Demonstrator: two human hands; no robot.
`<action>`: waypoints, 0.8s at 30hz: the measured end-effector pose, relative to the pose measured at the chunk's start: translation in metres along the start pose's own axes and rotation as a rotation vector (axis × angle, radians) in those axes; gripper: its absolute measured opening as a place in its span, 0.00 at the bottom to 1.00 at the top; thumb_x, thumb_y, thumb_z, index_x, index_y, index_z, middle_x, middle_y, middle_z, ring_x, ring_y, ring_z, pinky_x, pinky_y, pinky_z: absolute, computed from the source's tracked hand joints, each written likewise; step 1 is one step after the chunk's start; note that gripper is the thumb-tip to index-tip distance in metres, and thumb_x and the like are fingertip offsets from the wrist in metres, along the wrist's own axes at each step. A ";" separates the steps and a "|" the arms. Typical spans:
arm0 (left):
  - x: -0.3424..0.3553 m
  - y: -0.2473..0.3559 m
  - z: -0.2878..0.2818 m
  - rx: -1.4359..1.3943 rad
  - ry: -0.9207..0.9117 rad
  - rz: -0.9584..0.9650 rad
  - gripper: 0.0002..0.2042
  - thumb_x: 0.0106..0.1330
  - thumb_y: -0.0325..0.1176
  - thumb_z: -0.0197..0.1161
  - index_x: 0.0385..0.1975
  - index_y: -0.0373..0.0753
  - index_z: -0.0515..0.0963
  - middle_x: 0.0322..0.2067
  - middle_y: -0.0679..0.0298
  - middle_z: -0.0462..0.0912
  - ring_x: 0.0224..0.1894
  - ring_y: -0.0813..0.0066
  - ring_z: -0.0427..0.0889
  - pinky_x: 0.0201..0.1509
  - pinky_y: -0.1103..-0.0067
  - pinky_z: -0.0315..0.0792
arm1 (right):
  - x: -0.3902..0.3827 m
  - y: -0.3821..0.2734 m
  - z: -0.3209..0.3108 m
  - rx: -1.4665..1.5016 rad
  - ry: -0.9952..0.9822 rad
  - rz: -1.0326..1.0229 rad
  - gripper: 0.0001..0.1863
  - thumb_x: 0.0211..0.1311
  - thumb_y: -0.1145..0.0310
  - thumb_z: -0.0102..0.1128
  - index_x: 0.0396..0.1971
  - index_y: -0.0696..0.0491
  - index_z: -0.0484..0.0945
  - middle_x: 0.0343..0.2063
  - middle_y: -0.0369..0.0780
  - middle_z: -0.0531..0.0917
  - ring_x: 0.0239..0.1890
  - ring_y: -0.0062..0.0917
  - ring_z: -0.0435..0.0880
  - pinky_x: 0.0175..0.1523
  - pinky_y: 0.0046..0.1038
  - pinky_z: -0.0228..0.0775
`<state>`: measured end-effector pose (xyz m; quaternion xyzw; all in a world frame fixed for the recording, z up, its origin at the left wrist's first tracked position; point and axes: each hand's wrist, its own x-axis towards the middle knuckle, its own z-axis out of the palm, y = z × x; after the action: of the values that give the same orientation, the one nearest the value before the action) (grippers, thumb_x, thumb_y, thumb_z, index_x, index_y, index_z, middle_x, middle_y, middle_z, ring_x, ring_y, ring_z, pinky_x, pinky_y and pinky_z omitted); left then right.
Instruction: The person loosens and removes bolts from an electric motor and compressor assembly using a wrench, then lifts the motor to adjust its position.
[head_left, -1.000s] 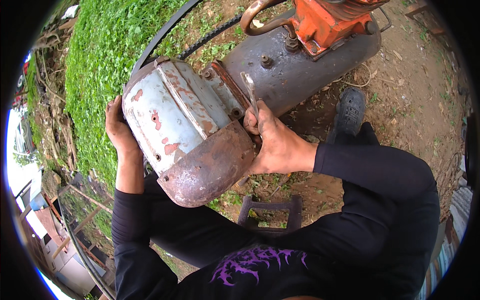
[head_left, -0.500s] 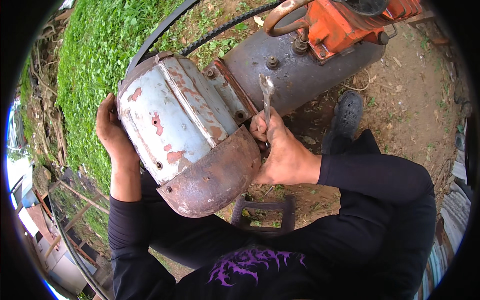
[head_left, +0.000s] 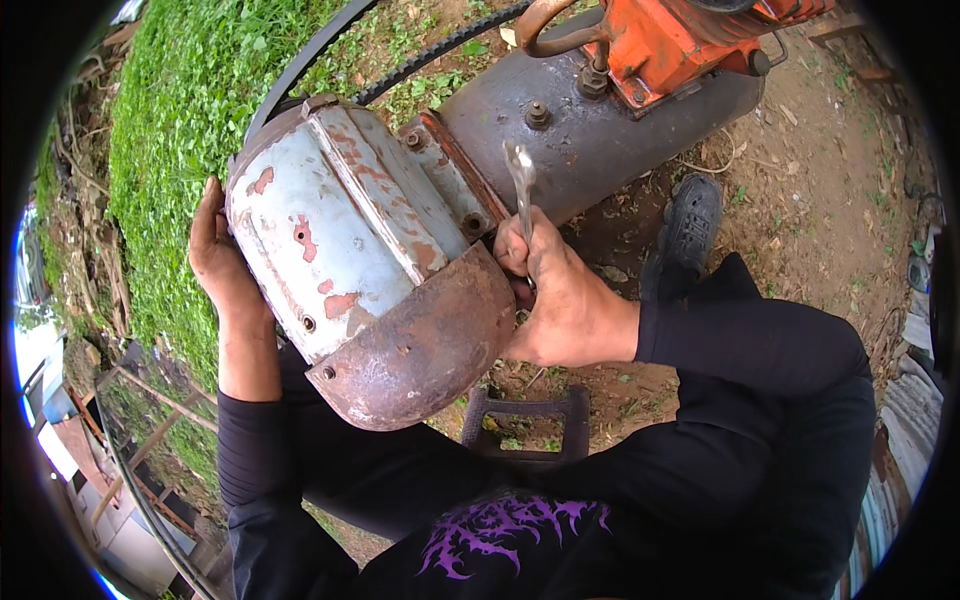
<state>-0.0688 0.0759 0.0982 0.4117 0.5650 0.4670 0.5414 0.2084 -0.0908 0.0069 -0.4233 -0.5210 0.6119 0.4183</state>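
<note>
A worn electric motor (head_left: pixel 370 220), pale blue-grey with flaking paint and a rusty end cover (head_left: pixel 420 345), sits in front of me. My left hand (head_left: pixel 222 255) presses along its left side, fingers curling around behind it, where the tips are partly hidden. My right hand (head_left: pixel 560 290) is closed around a metal wrench (head_left: pixel 523 185) at the motor's right edge. The wrench's open jaw points up and away, with nothing in it. That hand also lies against the end cover. Beside the wrench is a mounting plate (head_left: pixel 448 185) with bolts.
Beyond the motor lies a dark cylindrical tank (head_left: pixel 590 150) carrying an orange compressor head (head_left: pixel 680 55). Black belts (head_left: pixel 440 50) loop off the motor's far end. Below the motor stands a small dark stool-like frame (head_left: pixel 525 425). My shoe (head_left: pixel 690 225) rests on the dirt at right.
The motor and tank have shifted very slightly left in the view. Both hands keep their places, and the wrench has tilted a little.
</note>
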 end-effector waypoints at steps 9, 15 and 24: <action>0.017 0.029 0.032 -0.019 -0.119 0.016 0.27 0.76 0.47 0.44 0.59 0.27 0.69 0.53 0.50 0.79 0.56 0.64 0.78 0.65 0.71 0.67 | 0.007 0.019 -0.009 -0.117 -0.024 -0.227 0.44 0.40 0.70 0.81 0.48 0.55 0.52 0.39 0.39 0.61 0.39 0.23 0.65 0.44 0.27 0.64; 0.036 0.040 0.041 0.386 -0.349 0.022 0.31 0.76 0.51 0.44 0.58 0.23 0.70 0.54 0.46 0.77 0.56 0.65 0.77 0.65 0.71 0.66 | 0.014 0.044 -0.033 -0.227 0.044 -0.214 0.37 0.47 0.78 0.75 0.47 0.53 0.53 0.33 0.36 0.61 0.29 0.21 0.65 0.35 0.23 0.65; 0.059 0.043 0.058 0.420 -0.442 -0.159 0.15 0.74 0.40 0.50 0.45 0.32 0.73 0.52 0.48 0.80 0.52 0.68 0.80 0.58 0.75 0.72 | 0.033 0.060 -0.050 -0.504 0.002 -0.474 0.36 0.48 0.77 0.73 0.49 0.58 0.52 0.36 0.44 0.67 0.33 0.41 0.75 0.36 0.37 0.71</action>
<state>-0.0171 0.1474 0.1279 0.5606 0.5482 0.1952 0.5892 0.2420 -0.0517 -0.0603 -0.3812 -0.7391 0.3492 0.4318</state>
